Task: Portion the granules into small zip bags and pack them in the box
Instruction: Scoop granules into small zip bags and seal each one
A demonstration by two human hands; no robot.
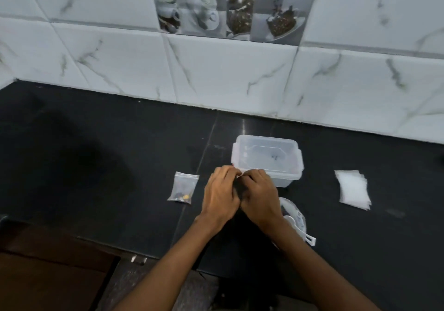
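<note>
My left hand [219, 194] and my right hand [260, 195] meet side by side on the black counter, just in front of a clear plastic box [265, 160]. Their fingertips pinch the top edge of a small zip bag [241, 177], which is mostly hidden between them. A filled small zip bag [183, 188] with dark and yellow granules lies flat to the left of my hands. The box stands open with a few dark specks inside. A larger plastic bag with a white scoop [296, 221] lies behind my right wrist, partly hidden.
A stack of empty zip bags [354, 190] lies at the right on the counter [108, 166]. The tiled wall [216, 75] runs along the back. A brown cabinet surface [48, 270] sits below the counter's front edge at the lower left.
</note>
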